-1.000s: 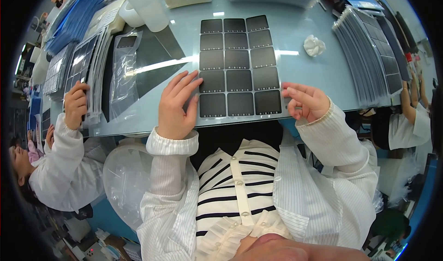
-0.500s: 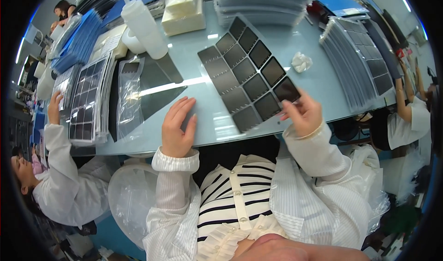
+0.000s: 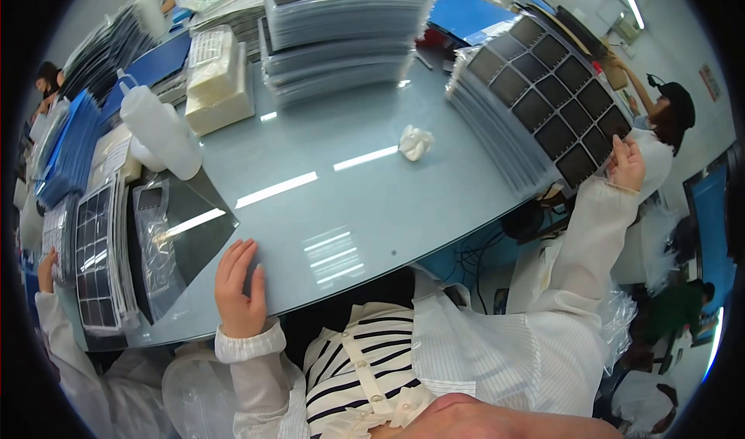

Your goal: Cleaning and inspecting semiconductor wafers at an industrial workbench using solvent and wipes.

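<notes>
At the right end of the table my right hand (image 3: 625, 164) pinches the near corner of a sheet (image 3: 557, 107) of dark square panels set in a grid. The sheet lies over, or just above, a leaning stack of clear-edged sheets (image 3: 497, 140); whether it touches the stack I cannot tell. My left hand (image 3: 240, 293) rests on the near edge of the glass tabletop (image 3: 365, 198), fingers stretched out and holding nothing. Beside it to the left are a dark flat sheet (image 3: 198, 241) and a clear plastic sleeve (image 3: 159, 245).
A tall stack of sheets (image 3: 341, 47) stands at the back. Nearer the left are pale wrapped blocks (image 3: 221, 82), a squeeze bottle (image 3: 159, 129) and gridded sheets (image 3: 99, 260). Crumpled white tissue (image 3: 416, 143) lies mid-table. A co-worker's hand (image 3: 48, 270) is at far left.
My right hand has carried the sheet from the middle of the table to the stack on the right. The view has turned rightward; my left hand stays at the table edge.
</notes>
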Demonstrator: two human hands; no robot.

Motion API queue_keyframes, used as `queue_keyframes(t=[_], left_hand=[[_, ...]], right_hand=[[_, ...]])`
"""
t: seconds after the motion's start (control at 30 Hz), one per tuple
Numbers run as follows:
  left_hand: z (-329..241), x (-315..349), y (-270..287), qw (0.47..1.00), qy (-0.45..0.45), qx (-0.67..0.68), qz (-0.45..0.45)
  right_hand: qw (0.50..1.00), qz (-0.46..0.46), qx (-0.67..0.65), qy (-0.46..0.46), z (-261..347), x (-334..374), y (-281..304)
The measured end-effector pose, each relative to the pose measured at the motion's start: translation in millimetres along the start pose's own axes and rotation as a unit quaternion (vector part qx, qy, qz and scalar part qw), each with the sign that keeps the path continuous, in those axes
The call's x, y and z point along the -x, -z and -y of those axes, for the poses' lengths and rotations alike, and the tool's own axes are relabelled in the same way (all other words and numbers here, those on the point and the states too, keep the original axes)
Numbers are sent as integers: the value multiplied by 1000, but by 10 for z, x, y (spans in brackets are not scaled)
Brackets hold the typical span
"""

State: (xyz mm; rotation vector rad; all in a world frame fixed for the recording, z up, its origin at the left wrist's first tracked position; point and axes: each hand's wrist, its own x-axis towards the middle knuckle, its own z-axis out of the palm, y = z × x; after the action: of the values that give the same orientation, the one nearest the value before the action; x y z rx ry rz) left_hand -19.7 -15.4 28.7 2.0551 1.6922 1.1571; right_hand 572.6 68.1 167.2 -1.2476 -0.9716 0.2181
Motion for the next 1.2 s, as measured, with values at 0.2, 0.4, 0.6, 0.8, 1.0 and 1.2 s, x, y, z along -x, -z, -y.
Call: queue_keyframes(t=[0.2,0.4,0.6,0.8,1.0,1.2], left_hand=[[-29,-27,-3,1000,10,-14,8],[-45,-46,-34,1000,8,-23,10],[-63,-27,-35,999,10,-37,5],[-95,-33,-45,998,10,-54,11],[-27,-24,-53,999,6,-52,-8],[-10,-44,-50,999,-13,-22,-30]], right_hand=[[982,-25,-47,-181,-667,-349,395],[979,33,-84,-185,-992,-696,421],[964,17,170,-205,-495,-525,21],[973,-8,224,-54,16,-137,-461],[923,271,211,172,494,237,-1902],[784,187,252,536,297,103,-3633]])
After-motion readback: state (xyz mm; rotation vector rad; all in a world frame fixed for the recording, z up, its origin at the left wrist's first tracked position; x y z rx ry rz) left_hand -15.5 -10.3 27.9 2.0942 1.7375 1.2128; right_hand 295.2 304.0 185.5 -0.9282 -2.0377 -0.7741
